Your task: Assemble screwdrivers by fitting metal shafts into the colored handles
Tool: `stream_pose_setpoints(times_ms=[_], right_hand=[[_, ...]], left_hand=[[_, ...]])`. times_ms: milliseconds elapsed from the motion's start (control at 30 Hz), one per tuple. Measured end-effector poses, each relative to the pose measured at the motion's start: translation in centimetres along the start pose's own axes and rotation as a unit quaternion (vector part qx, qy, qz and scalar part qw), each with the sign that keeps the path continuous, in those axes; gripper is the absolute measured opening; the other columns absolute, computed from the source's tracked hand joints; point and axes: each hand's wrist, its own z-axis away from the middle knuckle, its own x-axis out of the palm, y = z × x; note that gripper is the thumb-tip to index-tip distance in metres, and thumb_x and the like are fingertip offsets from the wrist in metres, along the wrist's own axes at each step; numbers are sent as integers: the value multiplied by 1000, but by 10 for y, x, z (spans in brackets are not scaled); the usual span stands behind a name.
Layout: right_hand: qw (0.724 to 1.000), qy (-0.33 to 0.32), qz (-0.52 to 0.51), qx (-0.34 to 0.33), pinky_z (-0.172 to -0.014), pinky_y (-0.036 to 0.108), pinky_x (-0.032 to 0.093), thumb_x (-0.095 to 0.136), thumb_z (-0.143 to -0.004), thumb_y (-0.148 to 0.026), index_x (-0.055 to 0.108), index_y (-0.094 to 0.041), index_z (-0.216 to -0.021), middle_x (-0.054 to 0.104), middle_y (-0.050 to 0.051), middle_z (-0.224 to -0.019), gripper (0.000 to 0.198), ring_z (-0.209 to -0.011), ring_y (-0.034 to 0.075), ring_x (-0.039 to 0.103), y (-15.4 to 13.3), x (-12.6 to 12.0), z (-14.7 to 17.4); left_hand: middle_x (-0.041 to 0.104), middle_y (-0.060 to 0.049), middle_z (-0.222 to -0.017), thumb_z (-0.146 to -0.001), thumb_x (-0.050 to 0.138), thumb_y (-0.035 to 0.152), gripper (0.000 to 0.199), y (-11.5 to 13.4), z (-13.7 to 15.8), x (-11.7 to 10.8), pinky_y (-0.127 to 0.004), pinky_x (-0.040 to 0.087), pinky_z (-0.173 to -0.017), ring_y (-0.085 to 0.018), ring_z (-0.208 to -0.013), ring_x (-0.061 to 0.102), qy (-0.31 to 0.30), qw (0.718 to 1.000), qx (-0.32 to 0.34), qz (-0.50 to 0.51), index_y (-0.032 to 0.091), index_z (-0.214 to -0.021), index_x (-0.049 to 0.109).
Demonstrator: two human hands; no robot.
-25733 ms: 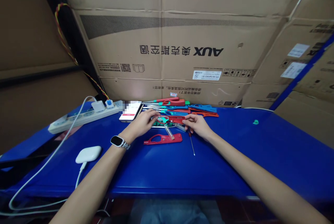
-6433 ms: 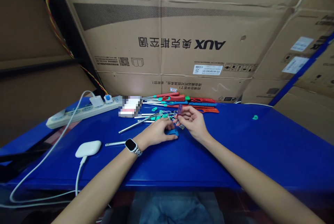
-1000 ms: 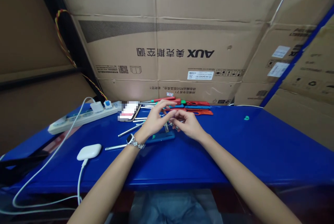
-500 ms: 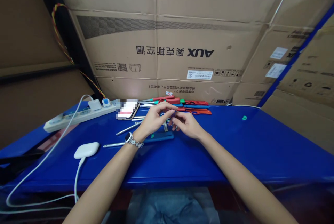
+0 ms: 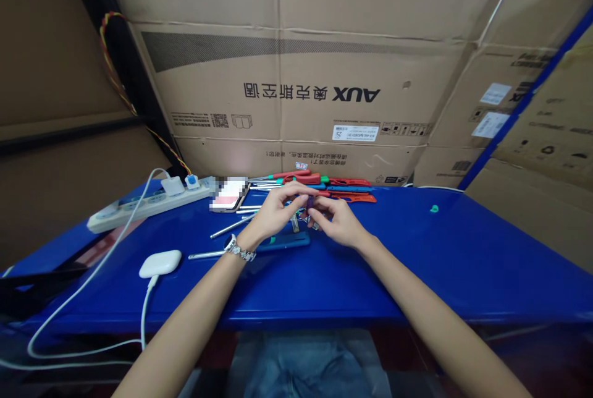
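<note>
My left hand point(image 5: 278, 212), with a watch on its wrist, is closed in a pinch at a small dark purple part point(image 5: 310, 203). From the other side my right hand point(image 5: 341, 222) is closed with its fingertips on the same part. The fingers hide most of it. Just below them a small clear piece point(image 5: 295, 224) shows, with thin wires beside it. Nearer to me lies a blue long-necked lighter point(image 5: 290, 241), its metal tube pointing left. Behind the hands lie several red and blue lighter bodies point(image 5: 356, 190) and loose metal tubes point(image 5: 230, 227).
A phone point(image 5: 229, 194) lies left of the tools. Farther left are a white power strip point(image 5: 151, 205) with plugs and a white earphone case point(image 5: 160, 263) on a cable. A small green piece point(image 5: 434, 208) sits on the blue table point(image 5: 463, 262). Cardboard point(image 5: 315, 64) walls the back.
The purple part now shows more plainly between my fingertips. My right hand has shifted slightly. The view has moved a little, and the things on the table lie as before.
</note>
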Motion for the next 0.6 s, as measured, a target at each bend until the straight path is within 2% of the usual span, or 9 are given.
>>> stream_pose_setpoints(times_ms=[133, 200, 300, 433, 533, 600], right_hand=[[999, 54, 9, -4, -58, 28, 52, 69, -82, -39, 64, -19, -96, 71, 2, -73, 25, -61, 17, 66, 2, 6, 0], [995, 101, -18, 9, -55, 28, 51, 75, -77, -42, 61, -20, -88, 69, 1, -70, 28, -58, 17, 65, 5, 12, -1], [991, 125, -41, 22, -53, 27, 49, 71, -80, -46, 52, -22, -72, 65, 0, -61, 31, -54, 16, 63, 9, 17, -2], [995, 100, -5, -3, -56, 27, 49, 64, -85, -41, 51, -22, -71, 65, 0, -62, 27, -53, 14, 60, 12, 14, 1], [996, 78, 31, -38, -56, 26, 47, 62, -85, -35, 51, -21, -73, 63, -1, -63, 21, -53, 12, 58, 11, 10, 2], [994, 72, 60, -57, -55, 25, 45, 62, -84, -33, 51, -21, -73, 61, -2, -62, 20, -52, 11, 55, 10, 7, 3]], left_hand=[[68, -6, -88, -86, 68, 36, 19, -3, -1, 3, -32, 48, -76, -18, -82, 61, 44, 999, -10, -11, 19, -93, 73], [67, -4, -84, -82, 72, 36, 19, -5, -1, 5, -29, 47, -72, -16, -78, 60, 69, 997, -23, -9, 18, -88, 70], [65, -3, -83, -78, 77, 38, 25, -6, -1, 6, -27, 46, -67, -15, -77, 59, 78, 996, -40, 4, 17, -88, 68], [68, -9, -99, -85, 69, 39, 29, -3, 0, 2, -30, 49, -73, -19, -90, 61, 41, 999, -33, 7, 18, -105, 70], [68, -11, -106, -91, 62, 37, 25, -2, 0, -2, -35, 50, -84, -22, -101, 61, -7, 1000, -8, 4, 19, -103, 74], [67, -11, -108, -91, 62, 36, 24, -2, 0, -3, -35, 49, -87, -22, -103, 61, -15, 1000, -10, 11, 19, -103, 75]])
